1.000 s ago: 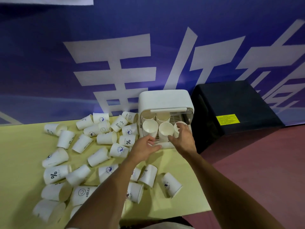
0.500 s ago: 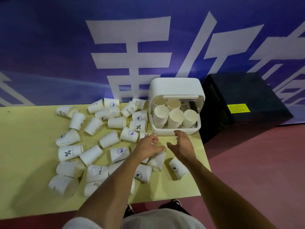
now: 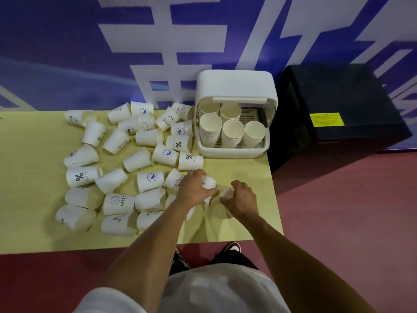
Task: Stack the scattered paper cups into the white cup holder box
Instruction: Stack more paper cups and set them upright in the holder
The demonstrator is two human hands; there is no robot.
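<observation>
Both hands have come back from the white cup holder box point(image 3: 234, 84) to the scattered paper cups point(image 3: 147, 137) in front of it on the desk point(image 3: 33, 154), so a new pickup begins. The left hand point(image 3: 195, 190) closes its grip round one cup point(image 3: 208, 182). The right hand point(image 3: 242, 197) curls over another cup point(image 3: 226, 193), but I cannot tell if that grip is tight. Cups left of the box read "HELLO" and "%".

A desk point(image 3: 248, 222) stands against a wall. At its back right corner sits the cup holder box point(image 3: 235, 86), with five cup stacks point(image 3: 232, 132) inside. Scattered cups point(image 3: 140, 159) lie left of the box and in front of it. Near the front right, the left hand point(image 3: 194, 190) curls over one cup point(image 3: 209, 182) and the right hand point(image 3: 243, 199) over another cup point(image 3: 226, 193) beside it. A case point(image 3: 338, 105) stands on the floor to the desk's right.
</observation>
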